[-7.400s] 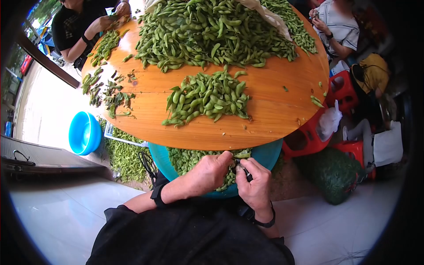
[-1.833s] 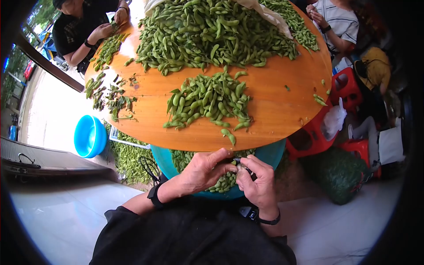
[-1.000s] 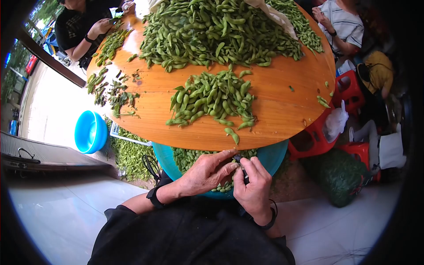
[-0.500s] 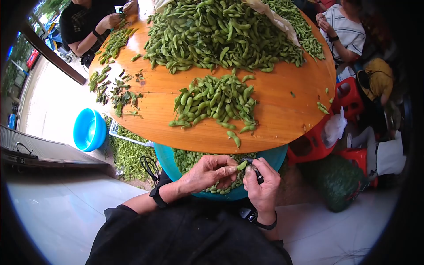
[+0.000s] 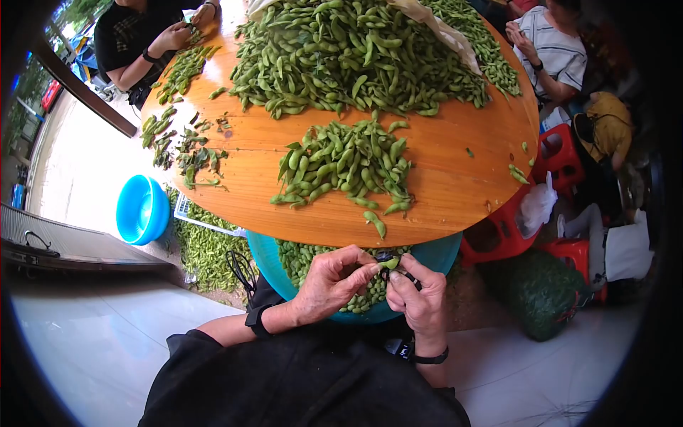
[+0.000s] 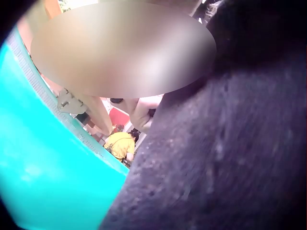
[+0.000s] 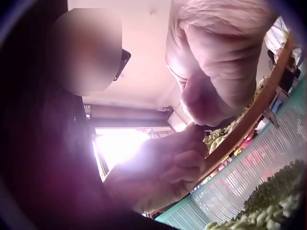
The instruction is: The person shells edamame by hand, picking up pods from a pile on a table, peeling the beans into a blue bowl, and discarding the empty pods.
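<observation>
My left hand point(image 5: 327, 285) pinches a green soybean pod point(image 5: 388, 264) between thumb and fingers. My right hand point(image 5: 421, 299) grips a small black tool point(image 5: 413, 282) whose dark tip lies against the pod; its exact kind is hidden by the fingers. Both hands meet above a teal basket point(image 5: 265, 262) holding shelled green beans point(image 5: 295, 260). In the right wrist view, the right hand point(image 7: 218, 62) is large at the top and the left hand point(image 7: 163, 172) lies below it. The left wrist view shows dark cloth point(image 6: 220, 158) and the teal basket wall point(image 6: 53, 167), with no hand work visible.
A small pile of pods point(image 5: 348, 164) lies on the round wooden table point(image 5: 455, 192), before a large heap point(image 5: 341, 64). Trimmings point(image 5: 196, 156) lie at left. Two people sit across. A blue basin point(image 5: 142, 210), red stools point(image 5: 505, 224) and a green net sack point(image 5: 537, 292) surround the table.
Several pods have slid toward the table's near edge since the oldest frame. The pod, mostly hidden a second ago, shows between the hands. Both hands have shifted slightly left over the last half second.
</observation>
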A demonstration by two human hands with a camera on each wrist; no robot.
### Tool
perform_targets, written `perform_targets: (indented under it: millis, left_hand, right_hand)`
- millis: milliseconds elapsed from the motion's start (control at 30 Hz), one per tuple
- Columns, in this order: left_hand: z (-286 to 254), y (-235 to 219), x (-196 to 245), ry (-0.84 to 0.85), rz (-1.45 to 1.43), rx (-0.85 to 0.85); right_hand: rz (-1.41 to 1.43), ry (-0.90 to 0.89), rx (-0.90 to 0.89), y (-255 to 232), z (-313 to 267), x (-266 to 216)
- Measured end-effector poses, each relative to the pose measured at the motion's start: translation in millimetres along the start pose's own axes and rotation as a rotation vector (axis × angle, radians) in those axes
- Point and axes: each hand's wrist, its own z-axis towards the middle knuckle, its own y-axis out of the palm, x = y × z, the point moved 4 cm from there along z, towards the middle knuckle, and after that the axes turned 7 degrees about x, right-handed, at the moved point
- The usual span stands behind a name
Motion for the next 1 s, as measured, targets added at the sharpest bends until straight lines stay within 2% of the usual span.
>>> perform_targets:
  millis: [100, 167, 200, 267, 300, 367, 500, 567, 600, 633, 700, 733, 767, 800, 833, 900, 1000]
  left_hand:
    - [-0.2, -1.7, -3.1, -0.028, -0.064, -0.018]
    - [-1.4, 0.1, -10.9, -0.313, -0.408, -0.138]
    - [-0.7, 0.8, -11.8, -0.314, -0.408, -0.139]
    - [-1.5, 4.7, -18.6, -0.499, -0.621, -0.136]
    - [-0.3, 3.0, -20.5, -0.5, -0.621, -0.135]
    - [1.5, 2.7, -19.5, -0.453, -0.663, -0.271]
    - [1.3, 1.5, -10.9, -0.368, -0.509, -0.271]
    - [0.6, -1.8, -1.0, -0.034, 0.096, -0.116]
    - [1.5, -3.9, 3.5, 0.025, 0.263, -0.084]
    - [1.9, -4.7, 5.7, 0.023, 0.263, -0.081]
    - [2.0, -3.1, 11.7, 0.179, 0.505, -0.11]
    - [2.3, -2.0, 9.3, 0.177, 0.504, -0.111]
    - [1.8, 0.8, 9.8, 0.293, 0.518, -0.102]
    - [0.7, 2.5, 11.9, 0.41, 0.532, -0.093]
    - [1.0, 1.6, 12.1, 0.409, 0.532, -0.093]
    - [3.9, -0.5, 6.7, 0.23, 0.504, -0.157]
    - [5.8, -2.4, 2.7, 0.183, 0.478, -0.185]
  right_hand:
    - [-0.044, -0.009, 0.012, 1.0, 0.2, -0.2]
    - [-0.111, -0.061, -0.01, 0.5, 0.6, 0.0]
    - [-0.111, -0.061, -0.008, -0.3, 1.4, 1.3]
    - [-0.173, -0.118, -0.028, -0.6, 3.2, 1.9]
    - [-0.171, -0.116, -0.028, 0.4, 3.4, 1.6]
    - [-0.28, -0.223, -0.01, 3.9, 2.5, -3.0]
    - [-0.273, -0.199, 0.095, 1.9, 1.0, 2.6]
    - [-0.223, -0.117, 0.098, 1.7, -1.2, 3.6]
    - [-0.224, -0.115, 0.096, 3.4, -2.5, 2.1]
    - [-0.332, -0.138, 0.104, 5.3, -3.7, -0.1]
    - [-0.439, -0.161, 0.114, 5.0, -3.9, 0.3]
    - [-0.558, -0.253, 0.107, 4.3, -3.4, -0.4]
    - [-0.676, -0.344, 0.098, 5.0, -4.1, -1.7]
    - [-0.677, -0.343, 0.098, 5.2, -4.5, -1.4]
    - [-0.705, -0.347, 0.115, 5.4, -4.7, -1.3]
    - [-0.733, -0.352, 0.133, 6.2, -4.7, -1.0]
    - [-0.764, -0.388, 0.151, 8.1, -4.7, -0.6]
